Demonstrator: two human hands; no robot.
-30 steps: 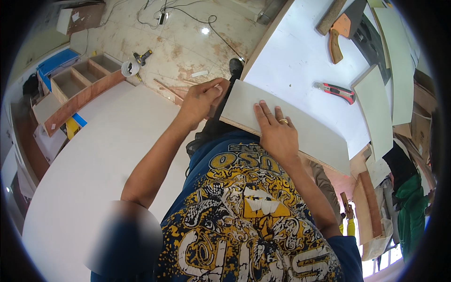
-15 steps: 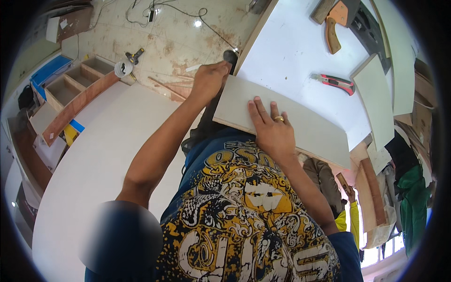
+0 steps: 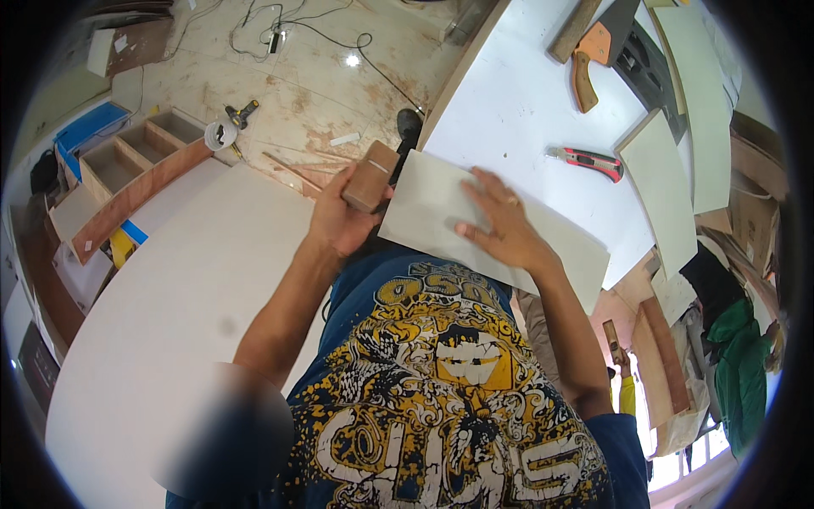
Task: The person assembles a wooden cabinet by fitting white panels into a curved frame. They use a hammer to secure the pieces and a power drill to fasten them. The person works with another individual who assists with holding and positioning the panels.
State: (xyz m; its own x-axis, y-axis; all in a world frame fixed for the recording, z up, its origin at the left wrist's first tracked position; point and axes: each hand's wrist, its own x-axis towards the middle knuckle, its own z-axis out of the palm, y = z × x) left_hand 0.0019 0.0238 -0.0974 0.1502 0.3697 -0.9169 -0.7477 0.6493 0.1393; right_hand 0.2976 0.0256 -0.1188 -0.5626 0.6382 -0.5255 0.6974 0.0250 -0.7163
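My left hand point(image 3: 329, 225) is closed around a small wooden hand plane point(image 3: 371, 174), a brown block with a thin bright slit across the face turned up. It is held just past the left end of a pale, narrow board point(image 3: 424, 191). That board lies along the near edge of a white work surface point(image 3: 509, 110). Over the middle of the board is my right hand point(image 3: 506, 229), fingers spread, a ring on one finger. Slight blur leaves it unclear whether the palm touches the board.
A red-and-black utility knife point(image 3: 591, 163) and a wooden-handled saw point(image 3: 585, 81) lie on the white surface. Pale panels point(image 3: 657, 182) stand to the right. Left are a large white sheet point(image 3: 161, 297), a divided wooden frame point(image 3: 140, 170) and a drill point(image 3: 242, 113). Another person's hand point(image 3: 623, 363) shows lower right.
My left hand has drawn back toward me from the board's far left corner and turned, bringing the hand plane into sight. My right hand has loosened from lying flat, its fingers now spread wider.
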